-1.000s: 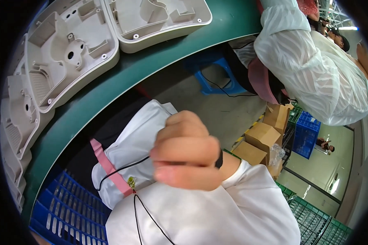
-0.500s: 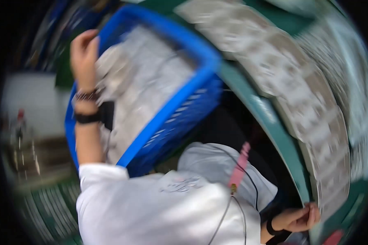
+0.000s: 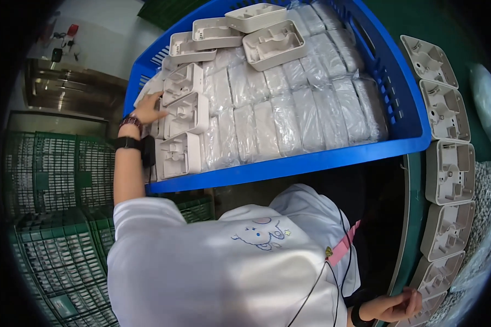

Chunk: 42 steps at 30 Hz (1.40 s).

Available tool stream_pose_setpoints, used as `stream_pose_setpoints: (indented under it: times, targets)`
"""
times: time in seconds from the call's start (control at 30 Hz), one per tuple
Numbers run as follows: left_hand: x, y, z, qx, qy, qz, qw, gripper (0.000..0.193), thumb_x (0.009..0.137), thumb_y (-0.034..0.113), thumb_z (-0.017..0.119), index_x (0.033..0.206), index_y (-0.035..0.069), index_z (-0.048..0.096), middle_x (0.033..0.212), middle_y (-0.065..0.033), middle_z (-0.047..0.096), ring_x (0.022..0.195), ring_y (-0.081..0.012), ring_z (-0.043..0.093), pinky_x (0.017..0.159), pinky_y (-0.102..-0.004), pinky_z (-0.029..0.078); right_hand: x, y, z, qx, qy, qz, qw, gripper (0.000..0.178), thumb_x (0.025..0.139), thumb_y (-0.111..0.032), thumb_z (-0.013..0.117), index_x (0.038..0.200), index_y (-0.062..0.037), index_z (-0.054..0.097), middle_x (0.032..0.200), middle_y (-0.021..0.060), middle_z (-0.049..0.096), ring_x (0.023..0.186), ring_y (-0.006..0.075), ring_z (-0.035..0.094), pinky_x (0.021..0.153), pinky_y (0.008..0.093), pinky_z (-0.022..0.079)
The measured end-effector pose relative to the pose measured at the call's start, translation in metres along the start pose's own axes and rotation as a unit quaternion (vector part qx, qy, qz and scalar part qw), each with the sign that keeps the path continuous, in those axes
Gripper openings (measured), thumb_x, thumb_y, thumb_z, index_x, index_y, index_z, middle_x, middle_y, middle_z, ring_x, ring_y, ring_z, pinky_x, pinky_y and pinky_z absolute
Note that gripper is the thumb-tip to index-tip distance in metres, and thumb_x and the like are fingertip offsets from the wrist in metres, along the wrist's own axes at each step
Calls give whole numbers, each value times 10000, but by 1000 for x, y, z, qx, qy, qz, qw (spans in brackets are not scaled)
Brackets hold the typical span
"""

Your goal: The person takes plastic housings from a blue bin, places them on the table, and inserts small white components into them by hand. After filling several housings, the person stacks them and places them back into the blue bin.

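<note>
Left grip (image 3: 147,109) loosely spread, beige casing (image 3: 187,114) at its fingertips in blue crate (image 3: 294,168).

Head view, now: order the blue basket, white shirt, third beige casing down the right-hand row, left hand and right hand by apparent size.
1. Blue basket
2. White shirt
3. Third beige casing
4. Left hand and right hand: too alike to rank, and differing nearness to the camera could mislead.

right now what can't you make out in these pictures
Head view:
- floor of the blue basket, hidden under wrapped packs
- lowest casing at right, partly covered by the right hand
- contents of the green crates, too small behind mesh
- pale plastic, cut off by the dark rim
</note>
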State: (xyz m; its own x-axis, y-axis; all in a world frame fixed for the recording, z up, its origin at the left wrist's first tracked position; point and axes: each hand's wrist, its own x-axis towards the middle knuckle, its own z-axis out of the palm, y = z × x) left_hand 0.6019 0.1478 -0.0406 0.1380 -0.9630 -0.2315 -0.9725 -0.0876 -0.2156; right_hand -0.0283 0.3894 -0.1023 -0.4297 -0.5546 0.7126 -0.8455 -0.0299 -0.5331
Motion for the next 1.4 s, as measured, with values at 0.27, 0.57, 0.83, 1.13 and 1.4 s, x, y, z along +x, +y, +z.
stream_pose_setpoints:
  times: [0.27,0.57,0.83,1.13,1.4]
  targets:
    - [1,-26,40,-198,-58,158,966,1016,570,371,790,1391,87,263,1350,-184,352,1260,-337,319,1045,-411,269,28,-27,25,90,-104,-54,989,264,609,55,578,822,-98,611,761,63,522,627,228,512,579,324,396]
    - [-15,118,-115,-197,9,305,932,504,881,292,556,1262,-3,407,1248,-185,474,1082,-299,498,857,-390,441,19,10,-37,-21,-8,-58,998,348,601,46,582,904,-124,608,802,19,552,628,197,516,560,311,386]
    - [-17,395,-200,26,224,498,838,426,886,278,555,1175,-30,502,1157,-217,527,1030,-325,525,912,-390,414,-7,12,-124,-210,170,-1,963,356,644,15,595,982,-99,588,814,31,552,671,190,512,588,314,398]
    - [191,498,-146,-72,130,437,887,468,894,312,496,1204,-34,436,1229,-249,474,1148,-357,459,942,-400,393,-60,55,-151,-230,333,354,843,224,801,-63,537,1021,-18,539,827,84,534,720,207,512,638,309,419]
    - [249,525,-141,-59,174,514,838,523,844,246,568,1240,-32,369,1182,-289,487,1092,-396,492,924,-416,409,-64,60,-144,-235,366,363,824,174,817,-89,535,977,-25,552,830,90,542,654,205,514,584,298,419]
